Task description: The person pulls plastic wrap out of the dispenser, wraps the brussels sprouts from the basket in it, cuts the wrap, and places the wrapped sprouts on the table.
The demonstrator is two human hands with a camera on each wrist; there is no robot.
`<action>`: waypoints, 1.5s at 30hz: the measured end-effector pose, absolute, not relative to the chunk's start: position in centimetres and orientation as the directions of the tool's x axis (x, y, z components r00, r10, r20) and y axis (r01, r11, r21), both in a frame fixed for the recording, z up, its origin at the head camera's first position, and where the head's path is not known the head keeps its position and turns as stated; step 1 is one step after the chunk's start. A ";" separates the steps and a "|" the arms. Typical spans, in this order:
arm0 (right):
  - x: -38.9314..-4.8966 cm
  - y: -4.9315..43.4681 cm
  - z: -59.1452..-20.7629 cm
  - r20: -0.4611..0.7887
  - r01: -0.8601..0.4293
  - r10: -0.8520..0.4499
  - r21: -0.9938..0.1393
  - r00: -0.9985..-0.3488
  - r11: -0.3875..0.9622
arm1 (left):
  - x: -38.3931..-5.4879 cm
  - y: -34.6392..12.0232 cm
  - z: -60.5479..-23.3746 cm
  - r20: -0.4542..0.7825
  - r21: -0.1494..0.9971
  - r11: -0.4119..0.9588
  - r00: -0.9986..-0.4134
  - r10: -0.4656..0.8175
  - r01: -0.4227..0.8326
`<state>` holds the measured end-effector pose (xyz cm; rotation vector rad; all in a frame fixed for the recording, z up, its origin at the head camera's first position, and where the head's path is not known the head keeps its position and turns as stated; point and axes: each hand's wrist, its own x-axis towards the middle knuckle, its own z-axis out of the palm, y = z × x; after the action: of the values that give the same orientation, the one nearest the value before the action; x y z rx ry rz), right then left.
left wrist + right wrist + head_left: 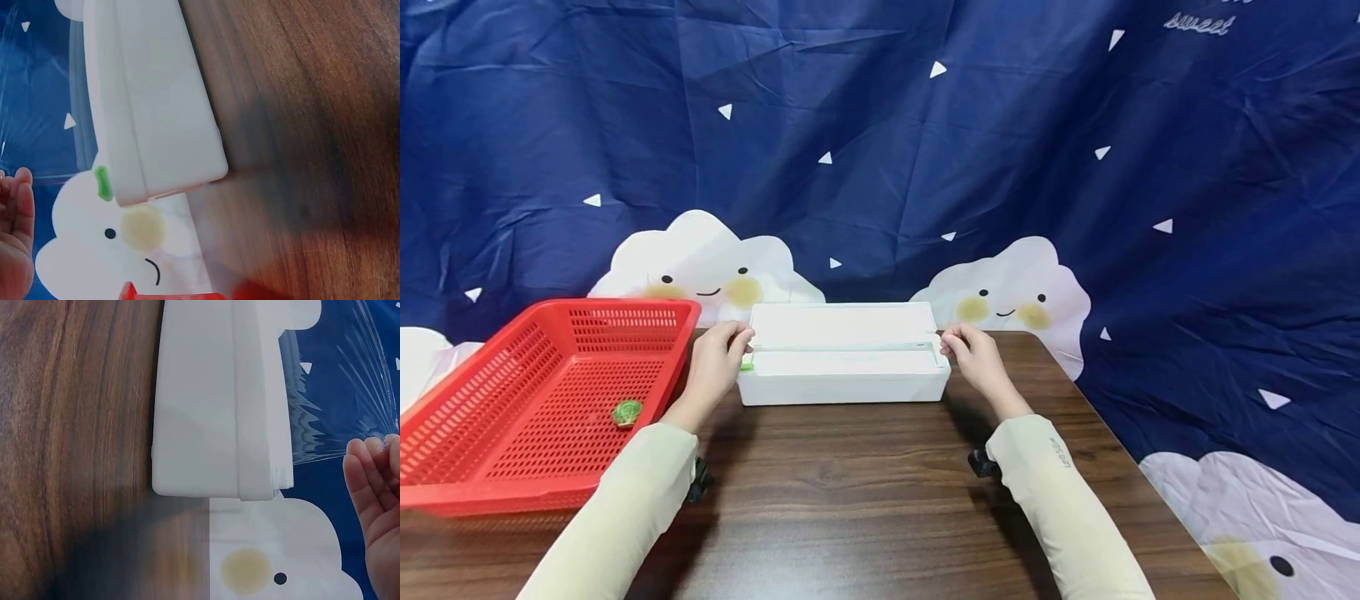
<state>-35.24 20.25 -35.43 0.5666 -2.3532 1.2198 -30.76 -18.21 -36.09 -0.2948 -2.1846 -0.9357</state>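
Note:
A long white cling film dispenser (844, 388) with its lid (842, 323) raised stands at the far side of the table, a green tab (747, 366) at its left end. Clear cling film (337, 394) stretches out of it, its edge gathered at the fingertips. By the left end, my left hand (715, 364) pinches one corner of the film. The other corner is between thumb and fingers of my right hand (976, 360), beside the right end. In the left wrist view the left hand (15, 240) shows only partly, at the frame's edge.
To the left stands a red plastic basket (497, 337) with slotted sides, a green round vegetable (627, 413) inside it. The brown wooden table (850, 500) meets a dark blue cloth (880, 150) with white clouds behind.

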 end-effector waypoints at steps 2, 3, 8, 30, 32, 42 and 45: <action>-35.1 20.2 -35.4 0.540 -0.537 -0.156 -0.677 -0.827 0.503 | -30.6 -18.2 -36.0 0.713 0.527 0.708 -0.697 -0.068 0.470; -35.0 20.2 -35.3 0.540 -0.539 -0.155 -0.685 -0.827 0.491 | -30.5 -18.2 -36.0 0.717 0.525 0.707 -0.694 -0.068 0.474; -34.6 20.3 -35.1 0.558 -0.555 -0.152 -0.678 -0.815 0.482 | -30.2 -18.3 -35.6 0.726 0.519 0.700 -0.685 -0.057 0.491; -29.1 19.4 -30.3 0.609 -0.630 -0.208 -0.643 -0.765 0.436 | -27.7 -18.4 -33.6 0.747 0.519 0.676 -0.662 -0.062 0.523; -28.8 19.5 -30.2 0.612 -0.636 -0.213 -0.643 -0.762 0.426 | -27.4 -18.4 -33.5 0.750 0.519 0.673 -0.658 -0.064 0.526; -27.4 20.2 -30.1 0.602 -0.659 -0.274 -0.647 -0.750 0.383 | -26.0 -18.9 -33.4 0.760 0.514 0.639 -0.649 -0.029 0.573; -26.9 20.4 -30.1 0.594 -0.659 -0.288 -0.648 -0.751 0.382 | -25.5 -19.0 -33.4 0.763 0.510 0.626 -0.647 -0.011 0.590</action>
<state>-26.93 20.44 -30.14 0.8212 -2.2629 1.3231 -25.52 -18.97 -33.35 -0.4521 -2.0853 -1.0070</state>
